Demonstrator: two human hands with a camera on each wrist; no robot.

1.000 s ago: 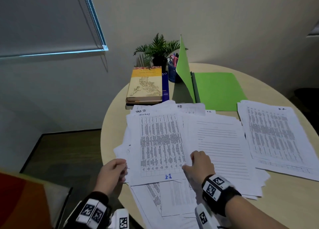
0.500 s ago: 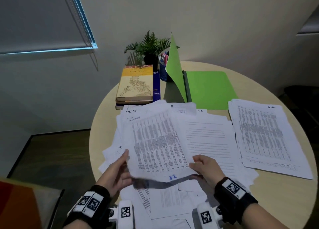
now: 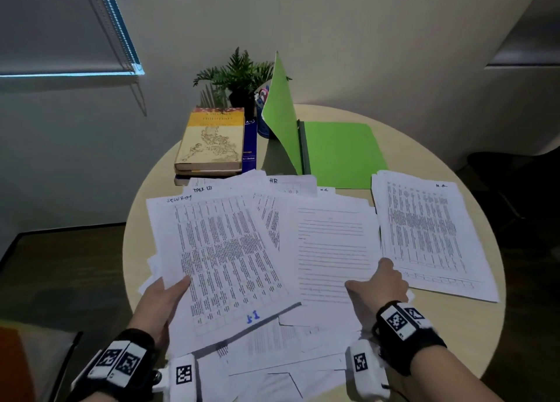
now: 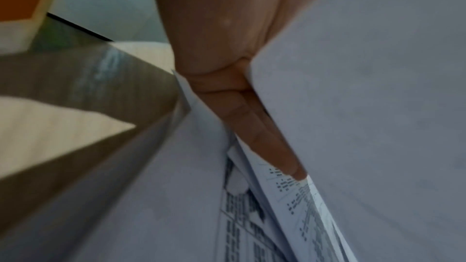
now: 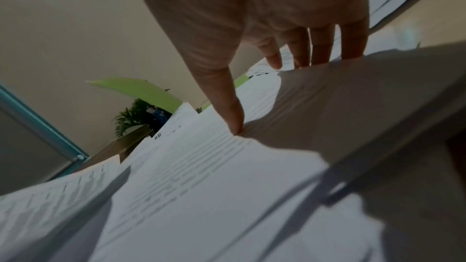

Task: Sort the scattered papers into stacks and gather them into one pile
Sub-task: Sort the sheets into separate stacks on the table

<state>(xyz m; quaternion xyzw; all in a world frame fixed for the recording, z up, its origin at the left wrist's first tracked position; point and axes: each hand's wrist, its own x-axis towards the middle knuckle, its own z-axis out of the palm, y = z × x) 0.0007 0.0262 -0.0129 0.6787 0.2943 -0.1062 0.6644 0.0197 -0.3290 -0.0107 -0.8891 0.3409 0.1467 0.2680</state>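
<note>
Printed sheets lie scattered across the round table (image 3: pixel 472 341). My left hand (image 3: pixel 163 295) pinches the left edge of a table-printed sheet (image 3: pixel 224 250) marked "14", thumb on top, and holds it raised above the loose pile (image 3: pixel 272 347). In the left wrist view its fingers (image 4: pixel 252 123) lie under that sheet (image 4: pixel 378 107). My right hand (image 3: pixel 381 283) rests with straight fingers on a text sheet (image 3: pixel 330 241), and its thumb (image 5: pixel 227 107) touches the paper (image 5: pixel 201 186). A neat stack (image 3: pixel 424 229) lies at the right.
An open green folder (image 3: pixel 339 153) stands behind the papers, one flap upright. Stacked books (image 3: pixel 212 141), a potted plant (image 3: pixel 239 77) and a pen cup (image 3: pixel 262 98) sit at the table's far edge. The wall is close behind them, and the floor drops away at the left.
The right hand let go of the "14" sheet and moved right onto the text sheet. The left hand took that sheet alone and raised it, swinging it leftward.
</note>
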